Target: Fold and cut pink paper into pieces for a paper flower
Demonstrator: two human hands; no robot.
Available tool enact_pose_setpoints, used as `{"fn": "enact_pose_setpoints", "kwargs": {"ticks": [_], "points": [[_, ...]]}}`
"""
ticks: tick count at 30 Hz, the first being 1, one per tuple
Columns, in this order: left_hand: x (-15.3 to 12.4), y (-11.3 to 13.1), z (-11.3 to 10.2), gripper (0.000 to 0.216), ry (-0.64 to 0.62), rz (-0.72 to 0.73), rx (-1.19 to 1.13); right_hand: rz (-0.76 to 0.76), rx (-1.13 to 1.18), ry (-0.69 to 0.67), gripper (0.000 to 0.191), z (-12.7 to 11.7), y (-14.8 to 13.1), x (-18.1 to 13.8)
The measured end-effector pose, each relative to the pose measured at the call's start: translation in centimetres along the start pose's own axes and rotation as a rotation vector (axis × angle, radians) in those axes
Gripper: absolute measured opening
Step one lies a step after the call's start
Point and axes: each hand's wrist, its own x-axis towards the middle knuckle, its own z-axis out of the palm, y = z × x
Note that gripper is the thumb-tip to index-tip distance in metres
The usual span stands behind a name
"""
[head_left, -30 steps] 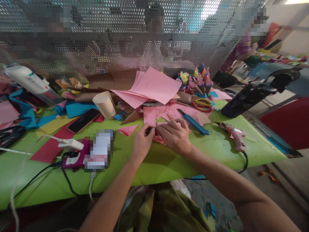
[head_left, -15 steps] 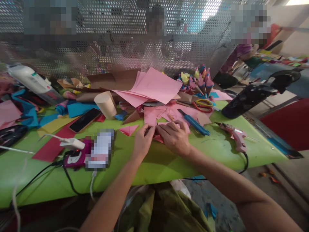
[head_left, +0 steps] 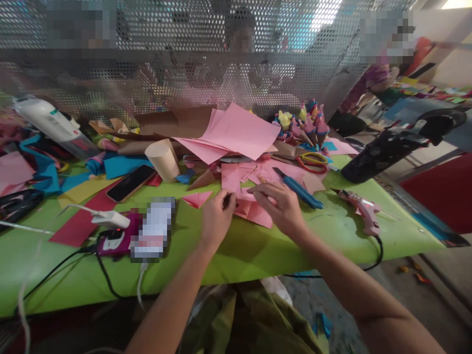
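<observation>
My left hand (head_left: 218, 216) is closed in a pinch, and something small and dark shows at its fingertips, too small to name. My right hand (head_left: 282, 204) hovers just to the right, fingers stretched out and slightly apart, holding nothing I can see. Between and beneath the two hands lies a folded piece of pink paper (head_left: 258, 216) on the green table (head_left: 236, 260). A small folded pink triangle (head_left: 198, 198) rests left of my left hand. Beyond my right hand is a blue utility knife (head_left: 302, 191) with its blade out.
Pink sheets (head_left: 236, 132) are stacked at the back, near yellow-handled scissors (head_left: 312, 160) and paper cones (head_left: 309, 125). A pink glue gun (head_left: 365, 214) and dark bottle (head_left: 376, 155) stand right. Left are a paper tube (head_left: 162, 161), black phone (head_left: 131, 183) and purple power strip (head_left: 116, 243).
My right hand has lifted and moved right, away from my left, its fingers straightening. More of the folded pink paper now shows between them. My left hand stays nearly in place.
</observation>
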Motion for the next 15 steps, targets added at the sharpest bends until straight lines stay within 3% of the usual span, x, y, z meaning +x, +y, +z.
{"fn": "enact_pose_setpoints", "kwargs": {"ticks": [3,6,10,15], "points": [[-0.1,0.2,-0.3,0.019,0.01,0.087,0.094,0.274,0.416,-0.082,0.029,-2.2,1.2,0.8],[-0.1,0.3,-0.6,0.019,0.031,0.152,0.12,0.369,0.656,-0.211,0.032,-4.3,2.1,1.3],[0.0,0.3,-0.9,0.019,0.025,0.237,0.102,0.268,0.525,-0.172,0.026,-4.9,2.3,1.5],[-0.1,0.4,-0.8,0.021,-0.039,0.351,0.052,0.067,0.328,-0.236,0.02,-2.7,1.9,1.5]]}}
